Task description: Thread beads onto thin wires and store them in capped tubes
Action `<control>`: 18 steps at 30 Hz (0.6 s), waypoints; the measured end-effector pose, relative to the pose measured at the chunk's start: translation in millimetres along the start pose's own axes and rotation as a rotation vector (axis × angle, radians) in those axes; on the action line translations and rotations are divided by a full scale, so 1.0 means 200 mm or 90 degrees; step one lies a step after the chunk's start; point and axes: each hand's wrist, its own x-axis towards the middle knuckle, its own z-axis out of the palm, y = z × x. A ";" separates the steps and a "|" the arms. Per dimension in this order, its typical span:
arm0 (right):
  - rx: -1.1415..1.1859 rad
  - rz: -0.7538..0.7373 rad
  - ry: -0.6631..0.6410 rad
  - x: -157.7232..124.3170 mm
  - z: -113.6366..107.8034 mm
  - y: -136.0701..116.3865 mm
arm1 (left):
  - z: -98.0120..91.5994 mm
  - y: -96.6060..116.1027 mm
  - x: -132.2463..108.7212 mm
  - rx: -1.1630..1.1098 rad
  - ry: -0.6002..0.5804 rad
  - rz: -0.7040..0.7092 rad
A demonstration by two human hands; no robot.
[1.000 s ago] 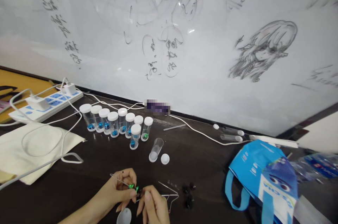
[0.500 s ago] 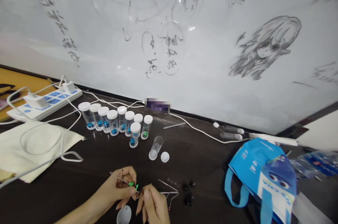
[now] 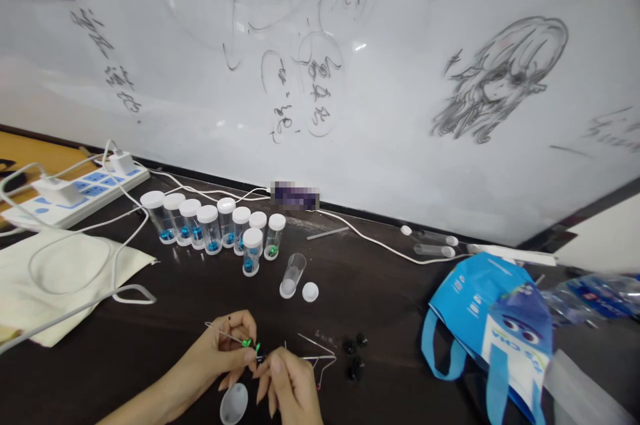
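My left hand (image 3: pixel 225 348) is closed in a pinch on a thin metal wire (image 3: pixel 219 329) that carries small bright green pieces (image 3: pixel 247 343). Against its fingertips, my right hand (image 3: pixel 290 375) pinches what looks like a small black piece (image 3: pixel 261 359); the fingers hide most of it. Beside the right hand, thin bent metal wires (image 3: pixel 316 343) lie on the dark table, one with a pinkish tip. Several small black parts (image 3: pixel 355 367) rest further right. Below the left hand is a whitish translucent cup-like piece (image 3: pixel 234 403).
Several clear tubes with white caps (image 3: pixel 207 213) stand behind, holding blue or green pieces. An uncapped tube (image 3: pixel 294 273) lies near a loose white cap (image 3: pixel 311 291). A blue bag (image 3: pixel 465 298) stands right, a power strip (image 3: pixel 90 195) and cream cloth (image 3: pixel 75 271) left.
The view has shifted slightly, so everything sits a little further left and higher. Both hands keep their pinches, with the green pieces and the wire between them.
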 end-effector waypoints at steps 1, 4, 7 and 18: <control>0.005 0.002 -0.001 0.00 0.00 0.00 | 0.00 0.00 0.00 0.000 0.000 0.002; 0.020 0.009 -0.001 0.00 0.00 0.01 | 0.00 0.00 0.00 -0.002 0.000 -0.002; 0.038 0.009 0.003 0.00 0.00 0.01 | 0.01 0.01 0.00 -0.011 0.003 -0.005; 0.078 -0.003 -0.003 0.00 0.00 0.02 | 0.02 0.02 0.01 -0.012 0.015 0.006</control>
